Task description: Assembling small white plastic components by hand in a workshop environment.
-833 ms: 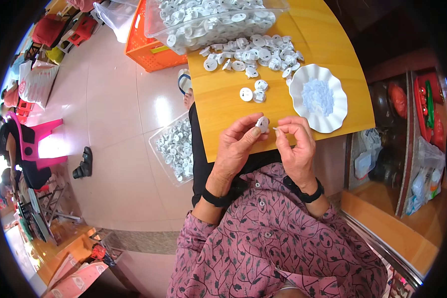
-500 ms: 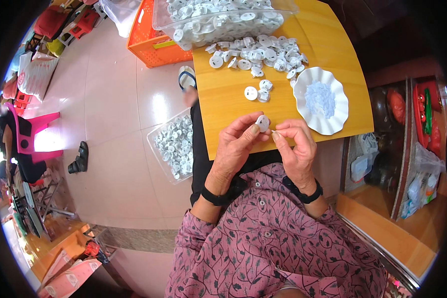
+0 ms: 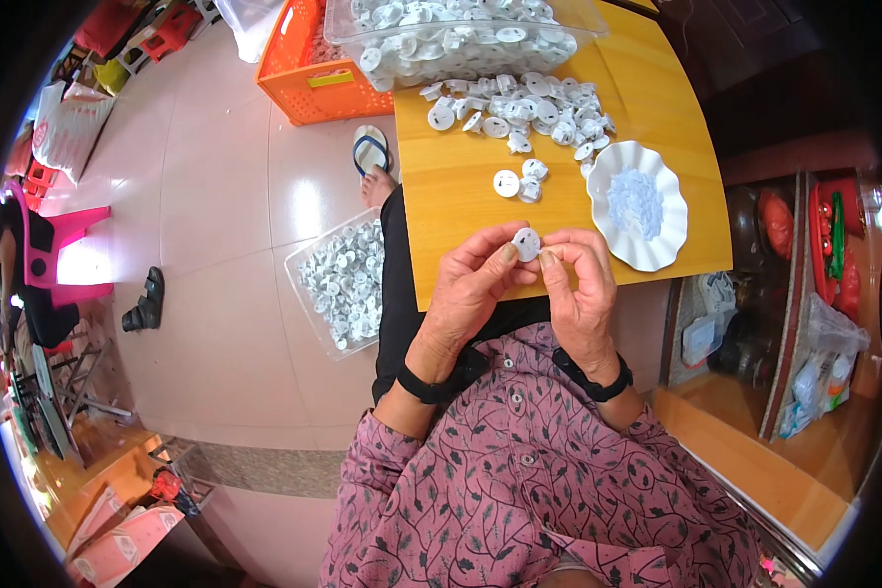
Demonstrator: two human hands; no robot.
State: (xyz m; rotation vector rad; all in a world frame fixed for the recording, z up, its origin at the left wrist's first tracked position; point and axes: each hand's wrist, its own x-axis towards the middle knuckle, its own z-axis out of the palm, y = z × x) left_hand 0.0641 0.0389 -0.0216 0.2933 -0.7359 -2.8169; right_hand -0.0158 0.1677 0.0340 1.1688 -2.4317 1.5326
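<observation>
A small round white plastic piece (image 3: 526,244) with dark slots in its face is pinched between the thumb and fingers of my left hand (image 3: 473,279), over the table's near edge. My right hand (image 3: 580,286) is closed in a pinch, its thumb and fingertips at the right rim of that piece. Whatever lies between those right fingertips is too small to make out. Beyond my hands, a few matching white plastic pieces (image 3: 506,183) lie on the yellow table (image 3: 461,235). To the right stands a scalloped white dish (image 3: 669,230) with small pale blue bits (image 3: 635,203) in it.
A heap of white pieces (image 3: 544,106) lies before a full clear bin (image 3: 461,49) at the table's far side. An orange crate (image 3: 333,93) stands left of it. On the floor sits another clear tub (image 3: 309,294) of pieces. Open shelves (image 3: 804,323) are at the right.
My right fingertips have moved left, from just beside the white piece to its rim. A tiny pale bit showed between them before. The whole view has shifted slightly.
</observation>
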